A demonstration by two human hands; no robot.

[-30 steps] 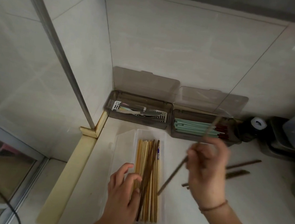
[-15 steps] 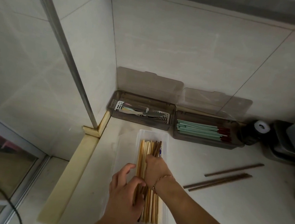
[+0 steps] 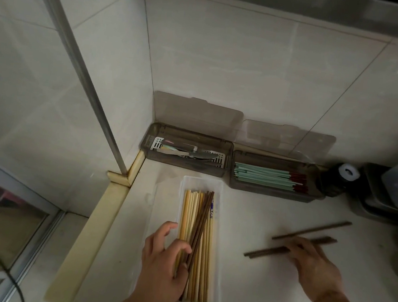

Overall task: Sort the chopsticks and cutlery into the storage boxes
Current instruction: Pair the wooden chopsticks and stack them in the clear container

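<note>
Reaching with right hand (image 3: 314, 265), fingers curling onto dark brown wooden chopsticks (image 3: 291, 248) lying loose on pale countertop (image 3: 251, 293), long axis eight-to-two o'clock, at three o'clock from clear plastic tray (image 3: 223, 186), where left hand (image 3: 165, 261) pinches similar dark sticks.

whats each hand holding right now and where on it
The left hand grips the dark brown chopsticks in the clear tray near their lower ends. The right hand rests on the dark chopsticks on the counter, about mid-length; a closed grip cannot be told.
</note>
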